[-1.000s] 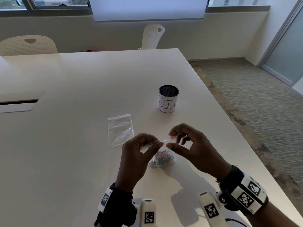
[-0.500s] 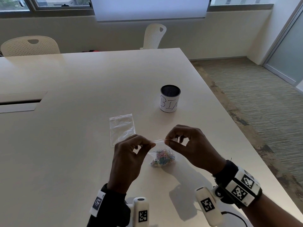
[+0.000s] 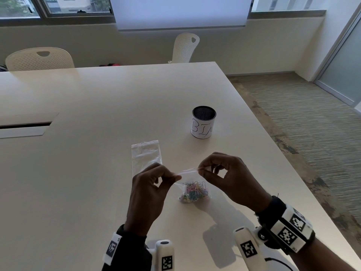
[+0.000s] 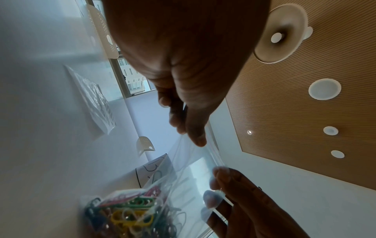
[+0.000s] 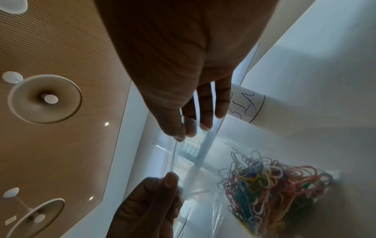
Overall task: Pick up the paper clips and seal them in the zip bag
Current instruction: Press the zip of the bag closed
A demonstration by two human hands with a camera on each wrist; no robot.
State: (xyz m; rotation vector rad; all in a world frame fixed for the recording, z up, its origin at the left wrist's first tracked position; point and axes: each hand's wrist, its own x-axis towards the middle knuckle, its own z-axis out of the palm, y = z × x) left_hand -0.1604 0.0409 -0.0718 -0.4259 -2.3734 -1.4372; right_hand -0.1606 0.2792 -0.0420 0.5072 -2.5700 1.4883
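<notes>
A clear zip bag hangs between both hands just above the white table, its bottom bulging with several coloured paper clips. My left hand pinches the left end of the zip strip between thumb and fingers. My right hand pinches the right end, with the strip stretched taut between them. In the left wrist view the left hand pinches the bag above the clips. The right wrist view shows the right hand on the strip and the clips inside the bag.
A second, empty zip bag lies flat on the table behind my left hand. A cylindrical mesh cup with a handwritten label stands further back on the right. The table's right edge drops to carpet. Two white chairs stand behind.
Both hands have slid apart along the zip strip, so the strip now stretches tight between the two pinches. The bag of clips still hangs just above the table.
</notes>
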